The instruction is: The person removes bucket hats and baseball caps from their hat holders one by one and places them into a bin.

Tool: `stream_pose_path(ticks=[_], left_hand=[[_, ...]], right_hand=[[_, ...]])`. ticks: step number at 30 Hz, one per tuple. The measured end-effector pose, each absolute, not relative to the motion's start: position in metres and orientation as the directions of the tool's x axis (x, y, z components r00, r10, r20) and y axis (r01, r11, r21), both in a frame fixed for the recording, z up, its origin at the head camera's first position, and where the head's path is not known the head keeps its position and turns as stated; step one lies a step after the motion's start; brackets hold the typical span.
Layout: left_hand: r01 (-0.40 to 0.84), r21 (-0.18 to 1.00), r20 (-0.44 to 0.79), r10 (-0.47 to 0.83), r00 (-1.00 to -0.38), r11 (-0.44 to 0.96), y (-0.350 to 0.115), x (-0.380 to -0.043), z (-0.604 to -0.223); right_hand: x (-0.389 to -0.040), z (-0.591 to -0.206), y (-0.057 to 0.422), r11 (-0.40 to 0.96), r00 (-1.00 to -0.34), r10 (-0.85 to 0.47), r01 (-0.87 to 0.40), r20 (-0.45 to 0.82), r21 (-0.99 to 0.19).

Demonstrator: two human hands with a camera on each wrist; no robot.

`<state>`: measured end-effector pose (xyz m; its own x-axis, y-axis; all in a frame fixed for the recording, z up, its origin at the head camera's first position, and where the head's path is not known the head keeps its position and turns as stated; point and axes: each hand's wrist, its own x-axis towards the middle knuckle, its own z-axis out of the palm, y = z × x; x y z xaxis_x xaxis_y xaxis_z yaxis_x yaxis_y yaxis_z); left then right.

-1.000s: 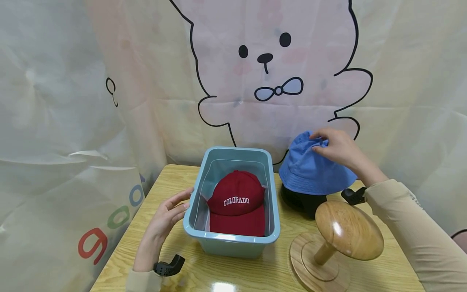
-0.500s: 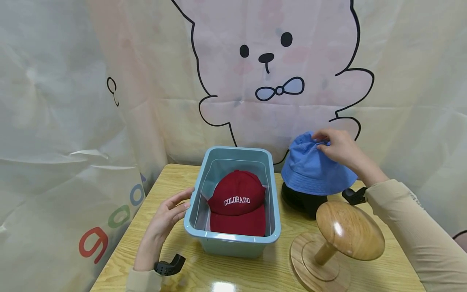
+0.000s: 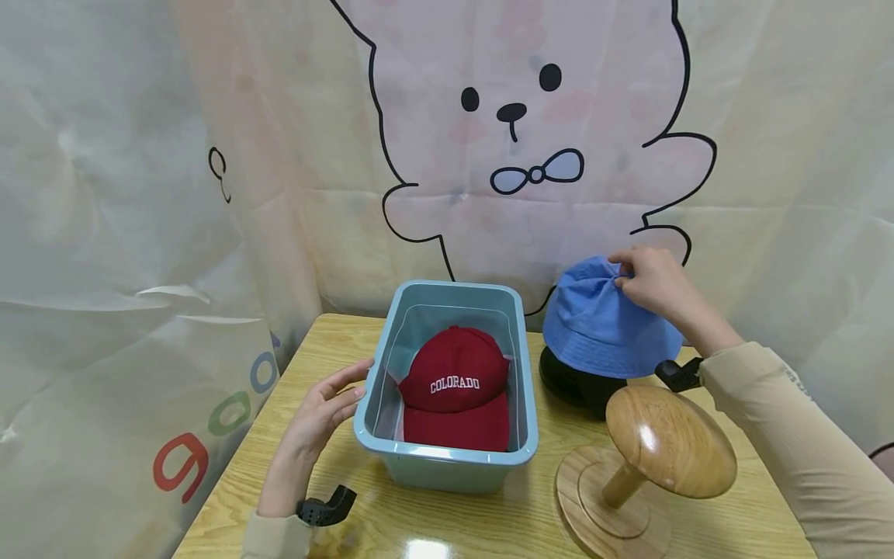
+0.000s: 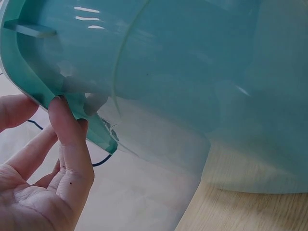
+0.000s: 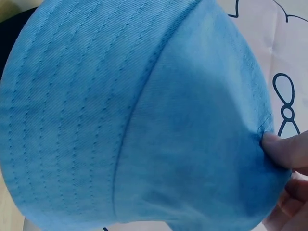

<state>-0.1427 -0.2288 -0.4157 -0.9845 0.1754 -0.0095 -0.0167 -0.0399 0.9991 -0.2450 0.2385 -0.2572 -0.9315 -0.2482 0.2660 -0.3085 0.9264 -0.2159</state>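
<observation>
My right hand [image 3: 653, 283] pinches the crown of a blue bucket hat [image 3: 608, 330] at the back right. The pinched cloth bunches under thumb and fingers, as the right wrist view shows on the hat [image 5: 183, 120]. Beneath the hat, a black object [image 3: 576, 384] is partly covered by the brim. At the left side of a light blue plastic bin [image 3: 461, 470], my left hand [image 3: 317, 415] touches the rim with loosely extended fingers. In the left wrist view the fingertips of the left hand [image 4: 53, 168] are right at the rim's underside. A red cap [image 3: 454, 380] lettered COLORADO lies inside the bin.
A wooden stand [image 3: 670, 442] with a rounded top and disc base stands at the front right, near my right sleeve. Everything rests on a wooden table [image 3: 342, 334]. A printed cloth [image 3: 531, 233] hangs directly behind the table's far edge.
My right hand has shifted slightly right, drawing the blue bucket hat's crown and brim a little with it. My left hand and the bin stay in place.
</observation>
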Motion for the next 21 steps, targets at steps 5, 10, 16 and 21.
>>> stream_pose_path(ticks=[5,10,16,21], left_hand=[[-0.016,0.999,-0.008,0.178,-0.984,-0.042,-0.229,-0.144,-0.417],[-0.018,0.999,-0.010,0.173,-0.985,-0.043,-0.229,-0.144,-0.417],[-0.011,0.999,-0.004,0.179,-0.984,-0.038,-0.229,-0.144,-0.418],[-0.018,0.999,-0.011,0.174,-0.985,-0.038,-0.229,-0.143,-0.417]], right_hand=[[-0.246,-0.253,0.238,0.935,-0.927,-0.238,-0.300,0.291,-0.189],[-0.240,-0.249,0.237,0.931,-0.903,-0.197,-0.294,0.382,-0.216],[-0.234,-0.243,0.236,0.924,-0.865,-0.131,-0.284,0.485,-0.256],[-0.231,-0.242,0.234,0.915,-0.851,-0.081,-0.271,0.519,-0.301]])
